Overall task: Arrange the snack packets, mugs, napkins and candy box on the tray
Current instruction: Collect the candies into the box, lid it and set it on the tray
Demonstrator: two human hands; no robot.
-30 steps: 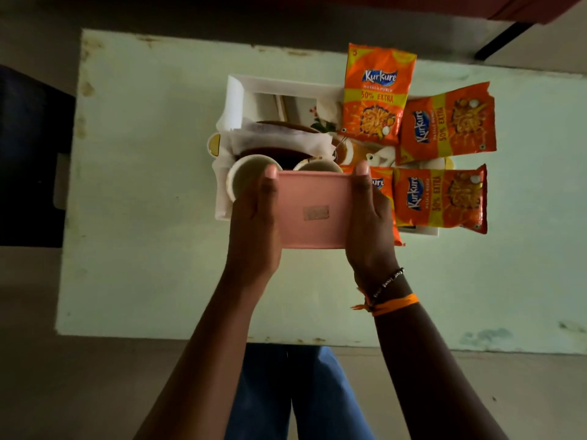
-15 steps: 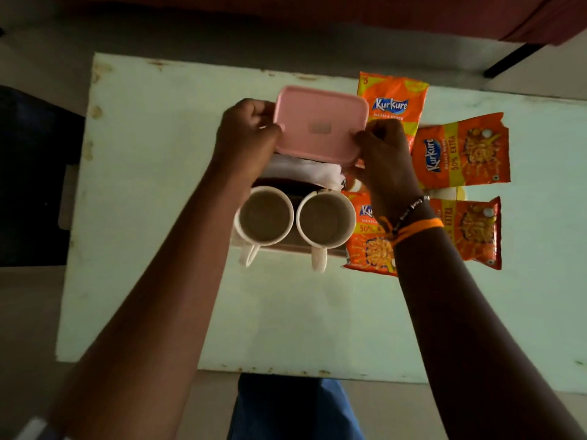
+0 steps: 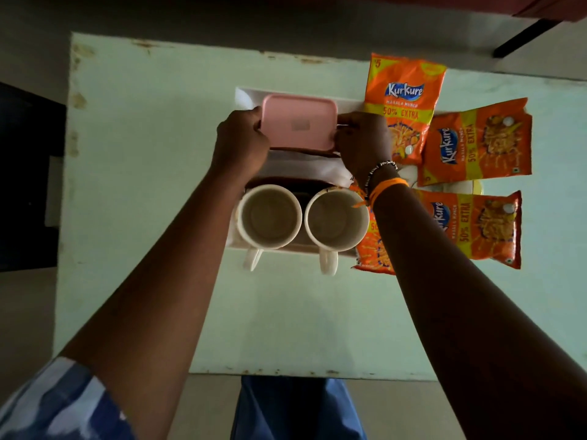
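Observation:
A pink candy box [image 3: 299, 121] sits at the far end of the white tray [image 3: 246, 94]. My left hand [image 3: 241, 139] grips its left side and my right hand [image 3: 362, 139] grips its right side. White napkins [image 3: 305, 165] lie just below the box. Two cream mugs stand at the tray's near end, one on the left [image 3: 269, 216] and one on the right [image 3: 336, 220], handles pointing toward me. Several orange snack packets lie on the right: one upright [image 3: 404, 100], one tilted [image 3: 479, 142], one lower [image 3: 482, 228], and one partly under my right forearm [image 3: 371, 249].
The tray rests on a pale green table [image 3: 143, 185] with chipped edges. A dark object [image 3: 28, 179] stands off the table's left side. My blue trousers [image 3: 298, 408] show below the near table edge.
Both hands carried the pink box from over the mugs to the tray's far end, lowering it there. The mugs came into full view.

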